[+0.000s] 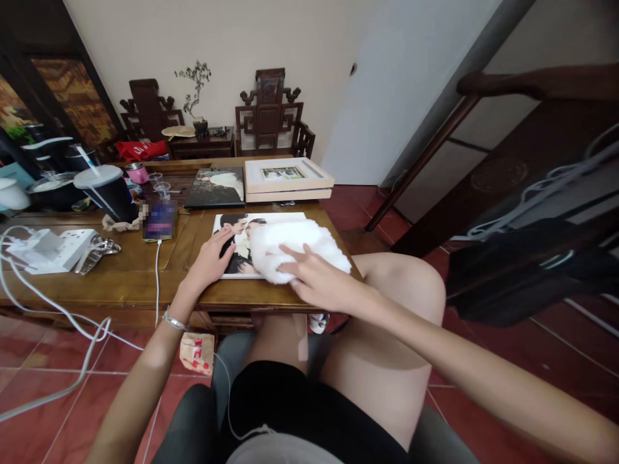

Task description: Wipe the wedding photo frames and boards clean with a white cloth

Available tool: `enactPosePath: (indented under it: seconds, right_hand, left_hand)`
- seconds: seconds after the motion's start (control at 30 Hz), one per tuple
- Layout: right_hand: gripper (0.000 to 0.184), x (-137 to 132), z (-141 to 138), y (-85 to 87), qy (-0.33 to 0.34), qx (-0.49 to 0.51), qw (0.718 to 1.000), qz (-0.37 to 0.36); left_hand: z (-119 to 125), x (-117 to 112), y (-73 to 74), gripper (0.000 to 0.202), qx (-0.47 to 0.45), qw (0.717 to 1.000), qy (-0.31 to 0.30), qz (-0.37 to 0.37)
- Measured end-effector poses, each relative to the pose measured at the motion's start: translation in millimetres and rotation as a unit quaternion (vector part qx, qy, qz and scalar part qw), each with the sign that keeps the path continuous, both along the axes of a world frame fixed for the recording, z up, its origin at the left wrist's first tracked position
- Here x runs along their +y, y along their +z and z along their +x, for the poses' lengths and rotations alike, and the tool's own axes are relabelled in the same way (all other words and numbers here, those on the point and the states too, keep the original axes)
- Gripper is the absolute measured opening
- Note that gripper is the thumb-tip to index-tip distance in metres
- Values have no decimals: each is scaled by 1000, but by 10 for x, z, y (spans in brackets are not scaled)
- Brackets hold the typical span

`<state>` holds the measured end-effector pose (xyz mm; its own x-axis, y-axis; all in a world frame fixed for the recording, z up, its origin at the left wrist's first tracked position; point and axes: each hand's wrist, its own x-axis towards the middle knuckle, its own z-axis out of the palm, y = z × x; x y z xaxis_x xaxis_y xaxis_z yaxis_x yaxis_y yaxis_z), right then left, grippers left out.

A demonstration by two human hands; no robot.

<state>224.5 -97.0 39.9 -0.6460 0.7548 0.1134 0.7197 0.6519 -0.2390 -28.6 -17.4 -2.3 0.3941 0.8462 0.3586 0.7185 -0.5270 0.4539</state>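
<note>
A photo panel showing a couple lies flat near the table's front edge. My left hand rests on its left side, fingers stretched out and apart, holding nothing. Over the panel's right part sits a white fluffy cloth, which hides much of the picture and hangs past its right edge. My right hand presses down on this cloth from the front right, its fingers sunk partly into the pile.
Behind the panel lie a dark photo panel and stacked light frames. To the left are a phone on a charging cable, a lidded cup with a straw, and a power strip with loose white cords. A wooden chair stands at right.
</note>
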Motion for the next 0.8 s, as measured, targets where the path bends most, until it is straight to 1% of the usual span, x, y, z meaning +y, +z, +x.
enactPosePath:
  seconds: [0.07,0.1,0.13,0.2,0.27,0.37,0.5,0.57,0.6,0.63,0.7,0.8]
  right_hand:
    - [42,-212,-34,53,15,1,1000,-14]
    - [42,-267,-57,84,20,-1,1000,-19]
    - [42,-283,-83,113,22,-4,1000,-21]
    - [43,-203,-143,162,19,-8,1000,-19]
    - [44,7,-211,196,2,-13,1000,-7]
    - [40,459,-324,236,-31,-33,999,4]
    - [31,1034,-459,267,-62,-31,997,-23]
    - [31,1195,-502,251,-71,-18,997,-31]
    - [31,1227,-514,233,-72,-16,997,-32]
    - [32,1222,-520,208,-73,-19,997,-31]
    - [35,1100,-513,146,-72,-33,997,-24]
    - [42,681,-454,64,-44,-36,998,-7]
  left_hand:
    - [0,0,-8,46,5,1000,0,-1]
    - [-2,1,-13,47,8,1000,0,-2]
    - [-4,4,-18,48,11,1000,1,-4]
    - [-10,11,-28,50,16,1000,3,-7]
    - [-18,19,-36,51,19,1000,1,-11]
    - [-29,25,-39,51,15,1000,-6,-17]
    - [-39,26,-30,50,11,1000,-5,-15]
    - [-42,30,-28,50,8,1000,-7,-9]
    - [-44,35,-29,50,7,1000,-10,-7]
    - [-45,40,-31,50,6,1000,-11,-6]
    - [-48,53,-41,50,4,1000,-13,-8]
    - [-47,63,-56,50,7,1000,-10,-10]
